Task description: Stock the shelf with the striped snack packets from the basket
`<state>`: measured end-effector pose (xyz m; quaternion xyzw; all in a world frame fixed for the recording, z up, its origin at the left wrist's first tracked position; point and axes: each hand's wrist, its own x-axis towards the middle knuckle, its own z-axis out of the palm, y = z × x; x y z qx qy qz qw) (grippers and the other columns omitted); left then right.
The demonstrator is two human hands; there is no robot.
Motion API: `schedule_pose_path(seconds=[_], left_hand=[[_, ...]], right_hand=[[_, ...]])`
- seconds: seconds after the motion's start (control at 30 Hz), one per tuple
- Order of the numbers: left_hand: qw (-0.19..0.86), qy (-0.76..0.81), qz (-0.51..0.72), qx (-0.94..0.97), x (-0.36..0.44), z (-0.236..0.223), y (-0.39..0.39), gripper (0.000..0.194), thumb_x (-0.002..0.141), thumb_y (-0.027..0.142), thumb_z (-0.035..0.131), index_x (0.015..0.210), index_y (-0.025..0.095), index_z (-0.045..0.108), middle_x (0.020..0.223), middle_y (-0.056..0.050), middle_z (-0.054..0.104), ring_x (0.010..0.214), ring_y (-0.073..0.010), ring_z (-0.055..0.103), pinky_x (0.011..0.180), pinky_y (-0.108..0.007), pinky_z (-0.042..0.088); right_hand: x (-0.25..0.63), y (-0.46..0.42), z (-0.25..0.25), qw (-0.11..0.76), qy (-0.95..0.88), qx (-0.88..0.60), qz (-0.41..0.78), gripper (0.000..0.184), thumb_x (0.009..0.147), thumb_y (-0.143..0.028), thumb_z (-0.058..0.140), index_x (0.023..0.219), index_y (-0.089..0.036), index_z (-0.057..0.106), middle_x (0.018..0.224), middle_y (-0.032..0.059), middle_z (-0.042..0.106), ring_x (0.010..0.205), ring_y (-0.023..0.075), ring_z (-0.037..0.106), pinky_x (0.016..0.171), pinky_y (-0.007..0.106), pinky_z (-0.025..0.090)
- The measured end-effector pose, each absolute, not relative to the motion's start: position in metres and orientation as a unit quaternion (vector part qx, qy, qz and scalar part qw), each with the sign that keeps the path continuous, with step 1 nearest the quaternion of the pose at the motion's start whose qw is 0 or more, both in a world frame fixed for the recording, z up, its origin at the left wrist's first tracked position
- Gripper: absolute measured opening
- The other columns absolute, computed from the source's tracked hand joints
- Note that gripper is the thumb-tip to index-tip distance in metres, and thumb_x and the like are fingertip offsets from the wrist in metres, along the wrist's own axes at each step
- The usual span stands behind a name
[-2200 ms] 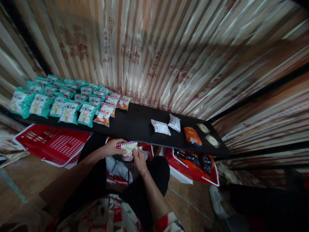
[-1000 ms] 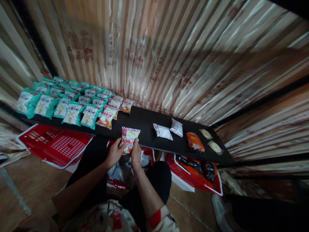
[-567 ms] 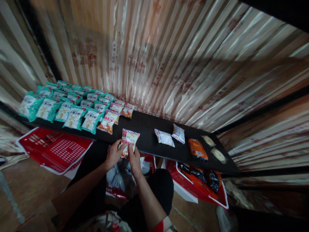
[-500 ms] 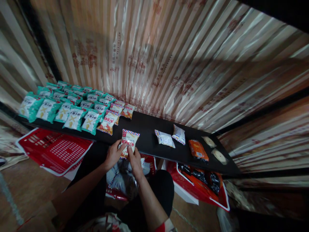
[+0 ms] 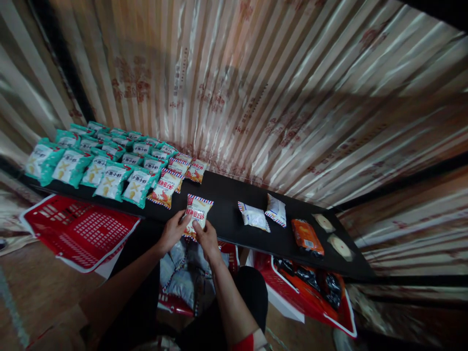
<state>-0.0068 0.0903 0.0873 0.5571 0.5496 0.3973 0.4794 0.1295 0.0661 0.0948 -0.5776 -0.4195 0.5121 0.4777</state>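
Between both hands I hold a small snack bag (image 5: pixel 197 213) with a striped top edge, red lettering and an orange lower part. My left hand (image 5: pixel 173 231) grips its left side, and my right hand (image 5: pixel 206 238) pinches the lower right with the thumb on the front. The bag is upright at the front edge of a black shelf (image 5: pixel 219 187). Just left of it stands a matching snack bag (image 5: pixel 165 189), with several more behind. Farther left, several teal and white snack bags (image 5: pixel 111 181) stand in rows.
Two pale snack bags (image 5: pixel 253 217) lie right of my hands, then an orange packet (image 5: pixel 307 237) and two round pale discs (image 5: pixel 341 246). Under the shelf are red baskets (image 5: pixel 82 231); the middle one holds silvery bags (image 5: pixel 182 285). A pleated curtain (image 5: pixel 226 97) hangs behind.
The view has shifted slightly, so things on the right appear farther right and lower. Both hands still hold the same snack bag, in nearly the same pose.
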Motion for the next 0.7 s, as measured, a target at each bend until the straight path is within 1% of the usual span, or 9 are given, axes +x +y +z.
schedule_pose_path(seconds=[0.1,0.2,0.33,0.47,0.7], left_hand=[[0.494,0.518,0.421,0.557,-0.007,0.086,0.095,0.045,0.083,0.04,0.051,0.122,0.016,0.052,0.112,-0.008,0.065,0.104,-0.0231,0.06,0.09,-0.035,0.046],[0.476,0.524,0.42,0.568,-0.004,0.084,0.099,0.046,0.084,0.035,0.049,0.124,0.015,0.05,0.116,-0.01,0.062,0.106,-0.0223,0.059,0.093,-0.035,0.045],[0.406,0.56,0.407,0.597,0.003,0.084,0.107,0.044,0.087,0.032,0.042,0.126,0.014,0.049,0.12,-0.011,0.06,0.108,-0.0208,0.058,0.094,-0.034,0.044],[0.315,0.575,0.404,0.638,0.008,0.083,0.117,0.044,0.088,0.031,0.038,0.127,0.013,0.049,0.122,-0.012,0.059,0.114,-0.0221,0.054,0.096,-0.037,0.043],[0.22,0.599,0.369,0.676,0.015,0.081,0.138,0.047,0.09,0.026,0.033,0.133,0.007,0.04,0.124,-0.017,0.056,0.112,-0.0224,0.055,0.094,-0.036,0.045]], right_hand=[[0.13,0.073,0.095,0.477,-0.414,-0.592,0.5,0.045,0.071,-0.051,0.062,0.097,-0.014,0.06,0.076,0.0043,0.067,0.059,0.0134,0.057,0.057,0.024,0.045],[0.132,0.081,0.097,0.472,-0.42,-0.602,0.489,0.046,0.07,-0.051,0.062,0.097,-0.014,0.06,0.076,0.0044,0.068,0.06,0.014,0.057,0.058,0.025,0.046],[0.134,0.091,0.101,0.457,-0.446,-0.616,0.462,0.046,0.07,-0.052,0.062,0.096,-0.013,0.062,0.079,0.0051,0.069,0.066,0.0153,0.059,0.061,0.025,0.047],[0.136,0.102,0.105,0.449,-0.461,-0.618,0.452,0.046,0.07,-0.05,0.062,0.098,-0.013,0.062,0.083,0.0059,0.069,0.068,0.0163,0.06,0.062,0.025,0.047],[0.132,0.124,0.106,0.468,-0.444,-0.631,0.43,0.044,0.066,-0.047,0.064,0.096,-0.014,0.062,0.082,0.0062,0.07,0.07,0.0189,0.062,0.062,0.027,0.048]])
